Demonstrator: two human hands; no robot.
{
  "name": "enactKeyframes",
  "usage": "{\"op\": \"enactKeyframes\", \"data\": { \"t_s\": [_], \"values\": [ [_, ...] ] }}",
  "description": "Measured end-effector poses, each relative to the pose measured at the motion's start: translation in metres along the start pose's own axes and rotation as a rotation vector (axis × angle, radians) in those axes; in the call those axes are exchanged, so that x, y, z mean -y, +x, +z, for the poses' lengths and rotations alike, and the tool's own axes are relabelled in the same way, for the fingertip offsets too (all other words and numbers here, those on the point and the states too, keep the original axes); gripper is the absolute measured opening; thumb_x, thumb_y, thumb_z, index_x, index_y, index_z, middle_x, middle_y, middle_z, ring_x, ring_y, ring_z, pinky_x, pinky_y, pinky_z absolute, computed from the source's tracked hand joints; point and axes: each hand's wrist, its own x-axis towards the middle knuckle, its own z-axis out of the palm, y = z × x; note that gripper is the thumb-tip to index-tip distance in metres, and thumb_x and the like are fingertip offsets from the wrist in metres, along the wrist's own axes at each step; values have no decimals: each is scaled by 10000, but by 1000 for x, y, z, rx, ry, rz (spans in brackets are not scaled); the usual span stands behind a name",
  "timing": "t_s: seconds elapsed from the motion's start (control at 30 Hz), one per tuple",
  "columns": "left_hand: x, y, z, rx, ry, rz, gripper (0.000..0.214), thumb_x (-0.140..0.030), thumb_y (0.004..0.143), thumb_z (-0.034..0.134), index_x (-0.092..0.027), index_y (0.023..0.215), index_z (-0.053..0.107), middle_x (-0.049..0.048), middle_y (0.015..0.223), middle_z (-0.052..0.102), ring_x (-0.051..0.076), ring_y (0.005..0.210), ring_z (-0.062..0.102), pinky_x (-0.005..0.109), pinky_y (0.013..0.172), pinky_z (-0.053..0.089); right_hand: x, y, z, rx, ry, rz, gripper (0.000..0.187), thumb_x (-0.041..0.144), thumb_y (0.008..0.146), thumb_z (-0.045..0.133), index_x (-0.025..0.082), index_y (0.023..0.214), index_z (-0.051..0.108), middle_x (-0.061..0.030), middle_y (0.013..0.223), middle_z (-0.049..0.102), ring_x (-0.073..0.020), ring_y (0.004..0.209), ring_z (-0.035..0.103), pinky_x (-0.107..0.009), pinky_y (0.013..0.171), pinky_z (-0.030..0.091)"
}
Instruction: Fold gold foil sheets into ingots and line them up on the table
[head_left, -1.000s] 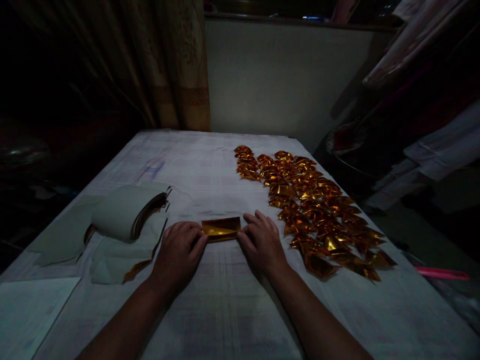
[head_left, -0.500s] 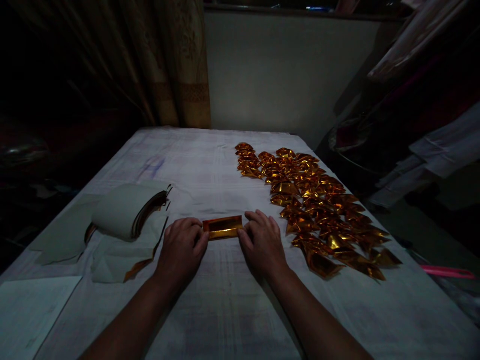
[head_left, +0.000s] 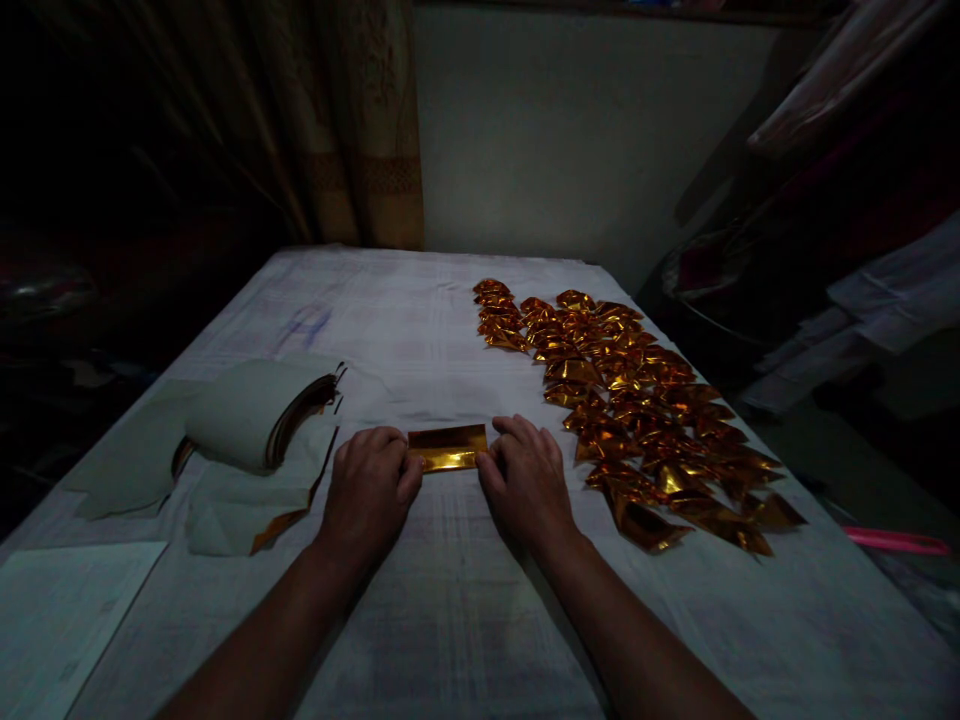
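Shifted slightly up the frame since the earlier view, along with nearly everything on the bench [head_left: 450, 620]: the gold foil strip [head_left: 448, 450], now with a gleam along its near half. Spread lengthwise between both hands, near the middle of the bench. At one end, left hand [head_left: 369, 487], grip closed on the foil, thumb at the near corner. At the other, right hand [head_left: 525, 480], grip also closed on the foil; contact underneath hidden.

Likeliest trouble, by judgement: a skewed crease from uneven pressure at the two ends, or a wrinkle from pinching too hard. Also possible: folded gold foil pieces [head_left: 624, 380] scattered by a wide sweep of the right hand.

No tray or box distinguishable on the bench; folded pieces loose in a crowded cluster to the right. To the left, a curved stack of foil-backed sheets [head_left: 240, 405], and nearer, a flat white sheet [head_left: 71, 610]. Off the right edge, a dim bag-like shape [head_left: 701, 270], contents too dark to tell. Behind, curtain [head_left: 360, 120] and bare wall [head_left: 570, 130].
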Motion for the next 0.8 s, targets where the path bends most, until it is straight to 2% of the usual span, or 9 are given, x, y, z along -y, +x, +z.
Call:
{"op": "enactKeyframes", "data": {
  "t_s": [0.1,0.17,0.23,0.3,0.37,0.43,0.53,0.8],
  "values": [
    [-1,-2,0,-25,61,-3,112,-242,931,550,-199,845,606,88,949,650,279,927,578,441,855,447,0,0,1,-14,0,-1,115,238,904,576,227,789,570,-113,1312,650,-325,1352,479,-608,1158,251],
    [-4,-4,-1,-80,100,28,86,-237,933,569,-196,941,644,104,1023,649,287,960,576,444,865,442,0,0,1,-21,3,2,123,241,909,569,228,787,569,-112,1310,651,-324,1350,480,-609,1156,251],
    [-10,-7,-2,-105,115,129,117,-233,942,571,-227,989,678,100,1097,654,287,1004,572,454,902,424,0,0,2,-32,7,0,125,245,915,561,230,792,572,-109,1309,650,-321,1348,479,-607,1157,248],
    [-19,-10,-3,-65,95,252,154,-236,957,559,-260,1016,699,76,1081,672,271,995,574,458,926,406,0,-1,2,-43,13,-8,127,251,921,555,232,797,574,-104,1306,651,-316,1346,479,-603,1158,245],
    [-28,-13,-2,-11,61,312,209,-242,958,555,-265,1115,691,70,1060,683,264,993,577,466,940,392,0,-1,2,-43,14,-10,129,253,925,553,234,799,577,-99,1308,650,-314,1348,477,-600,1158,246],
    [-33,-15,-1,23,41,316,282,-257,948,561,-241,1209,666,86,1077,680,278,1014,574,480,940,386,0,-1,1,-28,7,-1,129,248,924,557,232,799,581,-103,1309,649,-317,1353,473,-599,1156,248],
    [-35,-17,1,56,50,304,326,-302,941,566,-227,1245,657,101,1102,668,297,1026,560,494,933,387,1,0,1,-22,7,1,126,246,926,549,229,809,592,-110,1312,646,-319,1356,467,-600,1159,242],
    [-23,-23,-2,71,125,280,388,-303,948,549,-255,1323,637,122,1200,640,321,1112,545,529,990,363,2,0,-1,-34,14,-2,132,243,925,551,226,801,592,-106,1310,644,-314,1341,479,-591,1163,245]
  ]
}}
